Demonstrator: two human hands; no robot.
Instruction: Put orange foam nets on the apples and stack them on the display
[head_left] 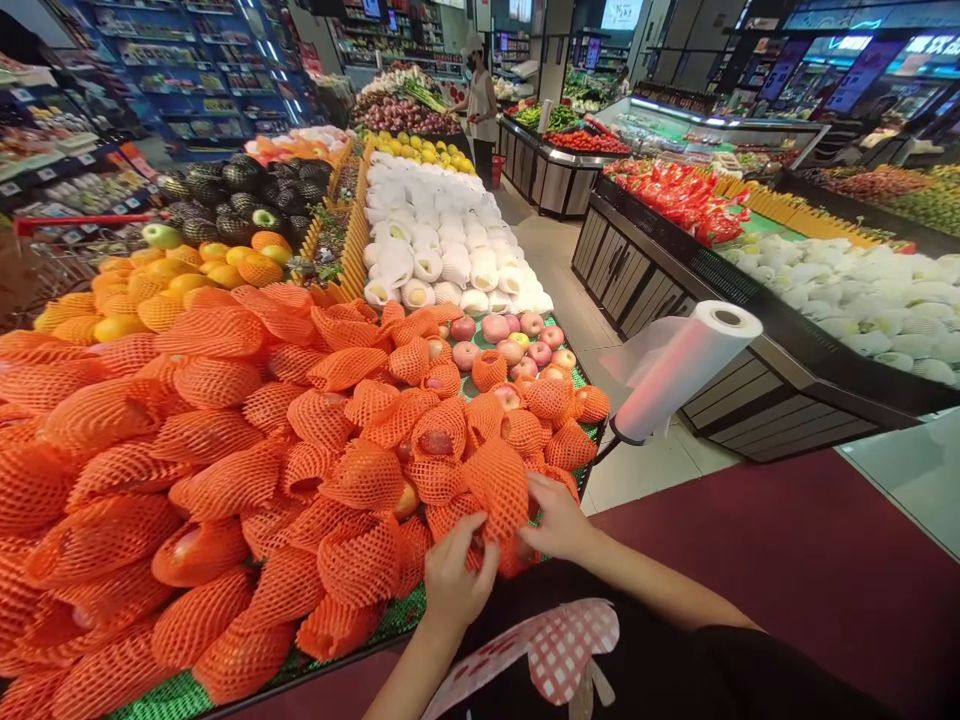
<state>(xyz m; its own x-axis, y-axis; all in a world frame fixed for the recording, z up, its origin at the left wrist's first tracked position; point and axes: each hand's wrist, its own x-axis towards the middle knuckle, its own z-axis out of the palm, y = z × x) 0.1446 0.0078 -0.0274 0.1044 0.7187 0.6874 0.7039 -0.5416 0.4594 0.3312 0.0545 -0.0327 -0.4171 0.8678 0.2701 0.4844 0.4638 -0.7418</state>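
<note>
An orange foam fruit net [498, 482] stands upright between my hands at the front right corner of a fruit display. My left hand [457, 580] grips its lower left side with thumb and fingers. On the other side, my right hand [559, 520] has its fingers closed on the right edge of the net. Whether a fruit sits inside this net cannot be made out. Around it lie several apples in the same orange nets [439, 440], and bare red apples [495, 328] are just behind.
Large netted fruits [217, 480] fill the display to the left. White-wrapped fruits [450, 230] and yellow fruits [420, 150] lie farther back. A plastic bag roll [675, 375] rises on a holder at the right corner. Across the aisle is another stand [637, 255]; a person [480, 100] stands in back.
</note>
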